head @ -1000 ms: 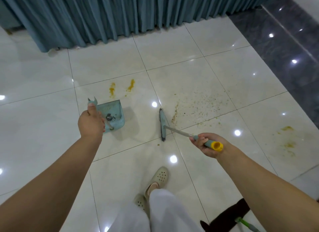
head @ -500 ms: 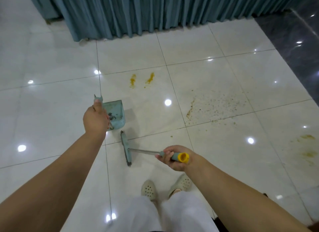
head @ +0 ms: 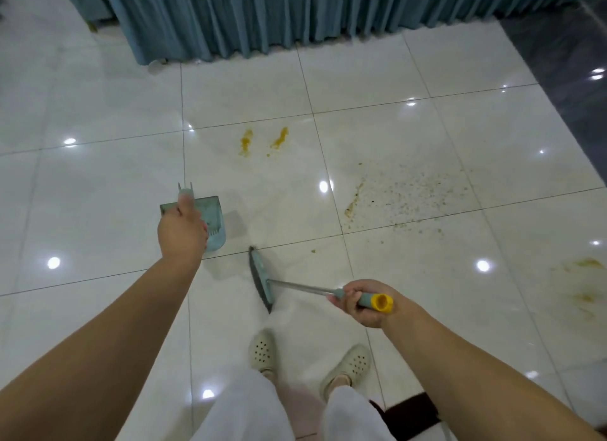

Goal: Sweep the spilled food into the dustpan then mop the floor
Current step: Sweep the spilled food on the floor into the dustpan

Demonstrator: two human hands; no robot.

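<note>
The teal plastic dustpan [head: 215, 223] is gripped by its upright handle in the left hand [head: 182, 232]. The teal broom with a metal shaft [head: 261, 281] is clasped at its yellow-capped grip by the right hand [head: 363, 301]. Spilled crumbs [head: 407, 196] and orange smears [head: 262, 141] lie beyond on glossy white floor tiles [head: 410, 72], before a pleated teal curtain [head: 279, 13].

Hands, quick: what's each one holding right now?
Left hand: gripping the dustpan by its handle.
Right hand: gripping the broom near its yellow handle end.
</note>
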